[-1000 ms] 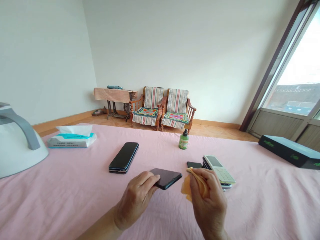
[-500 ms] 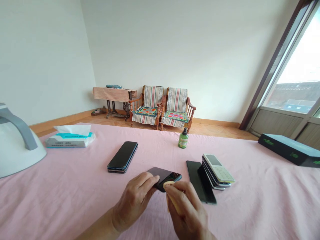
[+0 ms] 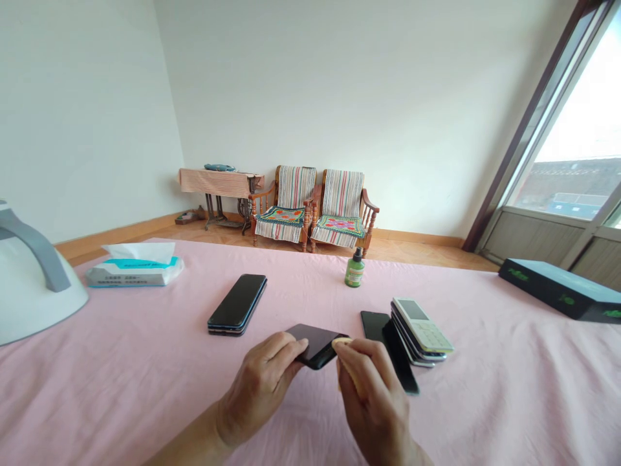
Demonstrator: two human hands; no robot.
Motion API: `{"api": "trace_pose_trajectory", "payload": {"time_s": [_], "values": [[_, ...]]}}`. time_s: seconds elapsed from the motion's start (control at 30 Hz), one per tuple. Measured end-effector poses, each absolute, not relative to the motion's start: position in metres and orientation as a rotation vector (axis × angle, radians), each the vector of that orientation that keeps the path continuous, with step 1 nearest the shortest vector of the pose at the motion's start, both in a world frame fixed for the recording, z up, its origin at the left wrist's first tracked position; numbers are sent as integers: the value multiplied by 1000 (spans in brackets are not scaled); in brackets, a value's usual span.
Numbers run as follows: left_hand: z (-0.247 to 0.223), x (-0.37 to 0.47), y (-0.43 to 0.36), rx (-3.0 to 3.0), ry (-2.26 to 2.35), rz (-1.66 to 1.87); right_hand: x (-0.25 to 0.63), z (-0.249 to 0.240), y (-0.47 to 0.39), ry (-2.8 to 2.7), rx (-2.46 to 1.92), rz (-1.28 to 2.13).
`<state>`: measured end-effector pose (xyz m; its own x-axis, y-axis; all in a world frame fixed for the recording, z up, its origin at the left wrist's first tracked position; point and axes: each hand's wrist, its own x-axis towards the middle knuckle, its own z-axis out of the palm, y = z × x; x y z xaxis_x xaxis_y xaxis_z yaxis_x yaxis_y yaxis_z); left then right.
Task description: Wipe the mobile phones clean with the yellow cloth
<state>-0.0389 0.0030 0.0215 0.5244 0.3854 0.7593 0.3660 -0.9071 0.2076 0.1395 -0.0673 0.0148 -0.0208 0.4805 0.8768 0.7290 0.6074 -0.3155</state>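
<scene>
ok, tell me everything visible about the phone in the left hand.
The phone is a thin dark slab, glass-looking, screen unlit, with a glossier black band toward one end. The left hand holds the other end, thumb on the face, above the pink tablecloth. The yellow cloth in the right hand is at the banded end, apparently touching it. Its back is hidden.

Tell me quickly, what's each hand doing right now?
Left hand: closed, holding a dark phone by its side.
Right hand: closed, pinching a yellowish cloth at the phone's edge.
</scene>
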Motion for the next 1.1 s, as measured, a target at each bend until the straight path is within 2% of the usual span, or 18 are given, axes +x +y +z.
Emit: {"api": "trace_pose_trajectory", "payload": {"time_s": [0.17, 0.37, 0.57, 0.8, 1.0, 1.1], "values": [[22, -41, 2, 2729, 634, 1322, 134, 15, -70, -1802, -888, -367], [19, -40, 3, 2714, 660, 1342, 134, 17, -69, -1669, -1001, -295], [21, -41, 2, 2713, 653, 1319, 132, 17, -69, -1749, -929, -268], [26, -41, 9, 2558, 699, 1424, 150, 28, -57, -1389, -1233, -53], [32, -44, 20, 1972, 874, 1526, 155, 18, -48, -1303, -1306, 406], [27, -44, 25, 1654, 858, 1437, 154, 9, -42, -1322, -1384, 484]]}}
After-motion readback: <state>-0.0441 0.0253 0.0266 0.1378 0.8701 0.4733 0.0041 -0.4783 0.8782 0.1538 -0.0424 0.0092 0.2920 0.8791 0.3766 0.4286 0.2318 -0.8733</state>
